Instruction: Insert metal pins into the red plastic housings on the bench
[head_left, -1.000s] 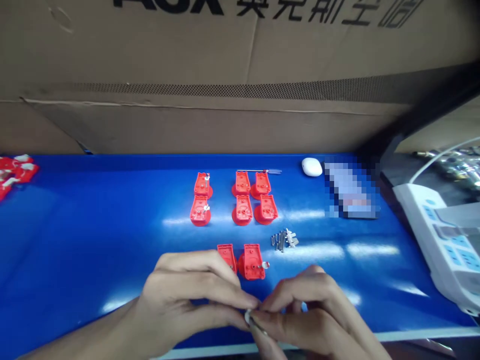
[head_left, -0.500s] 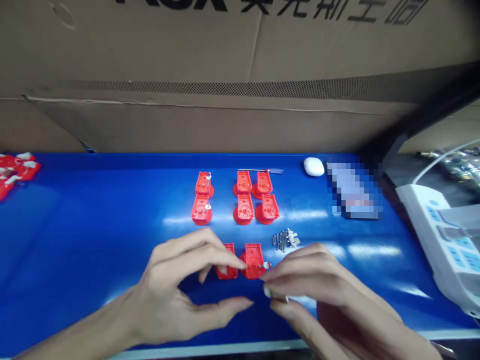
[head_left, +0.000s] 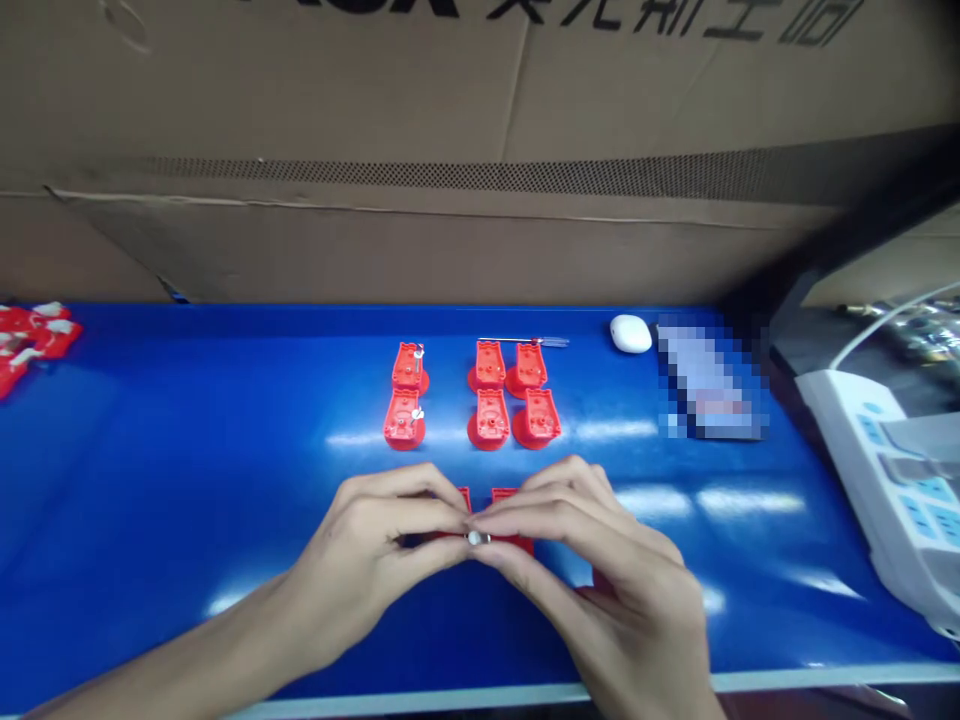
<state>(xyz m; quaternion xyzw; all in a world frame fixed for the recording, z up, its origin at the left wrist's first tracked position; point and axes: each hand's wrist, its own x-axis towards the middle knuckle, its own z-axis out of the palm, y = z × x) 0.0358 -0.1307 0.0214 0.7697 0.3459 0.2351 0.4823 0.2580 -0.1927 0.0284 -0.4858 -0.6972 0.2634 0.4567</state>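
Above the near side of the blue table, the fingertips of my left hand (head_left: 382, 545) and my right hand (head_left: 600, 570) meet, both closed in a pinch. Between them shows a small part with a white round end (head_left: 475, 538); the rest of it is covered by fingers. Behind the hands, two red plastic housings peek out, a left one (head_left: 466, 496) and a right one (head_left: 503, 494), mostly hidden. Farther back stand several more open red housings (head_left: 491, 418). Two in the left column, including the nearer one (head_left: 401, 420), carry a small white-topped piece.
A screwdriver (head_left: 553, 342) lies behind the housings. A white rounded case (head_left: 631, 334) and a blurred-out flat object (head_left: 709, 390) lie to the right, beside a white power strip (head_left: 862, 440). Red and white parts (head_left: 34, 345) are piled at far left. A cardboard wall (head_left: 375, 250) rises behind.
My right hand has moved left with the small part, and my left hand has closed from an open pose onto it. The hands now hide the loose metal and white pieces.
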